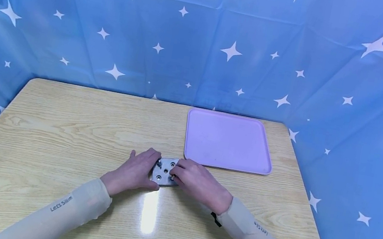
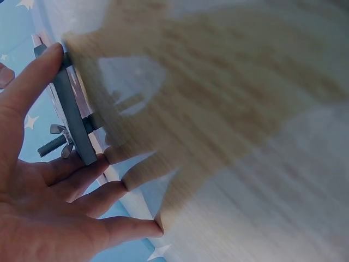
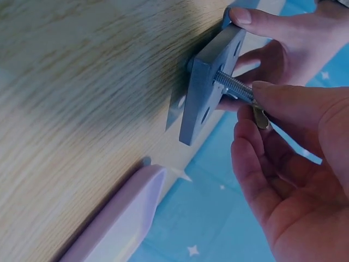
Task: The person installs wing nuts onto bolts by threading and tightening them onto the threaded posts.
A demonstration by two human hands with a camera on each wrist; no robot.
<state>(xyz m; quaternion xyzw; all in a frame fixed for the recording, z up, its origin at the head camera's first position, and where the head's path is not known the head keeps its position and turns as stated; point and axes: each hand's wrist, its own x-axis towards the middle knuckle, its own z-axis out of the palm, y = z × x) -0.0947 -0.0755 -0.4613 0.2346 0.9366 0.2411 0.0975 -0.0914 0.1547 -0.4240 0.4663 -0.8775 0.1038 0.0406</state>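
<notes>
The grey metal plate (image 1: 165, 171) lies flat on the wooden table (image 1: 61, 123), near its front middle, directly between the two hands and just in front of the near left corner of the lilac tray (image 1: 227, 142), apart from it.

The left hand (image 1: 135, 171) sits at the plate's left edge. In the left wrist view its thumb (image 2: 30, 76) and fingers (image 2: 82, 169) are curled round the plate's (image 2: 71, 117) edges, gripping it; the remaining fingers lie fairly straight with their tips on the table.

The right hand (image 1: 196, 181) covers the plate's right side. In the right wrist view its thumb and forefinger (image 3: 267, 93) are pinched on a wing nut (image 3: 260, 116) sitting on a threaded bolt (image 3: 234, 85); the other fingers are loosely curled and hold nothing.

The plate is roughly square, with no clear long axis, and its broad face is turned up, showing several round holes. The bolt in the right hand passes through a hole near the right edge and stands square to the plate's face, its long axis upright from the table. A second bolt with a wing nut (image 2: 57, 143) stands the same way near the left hand.
</notes>
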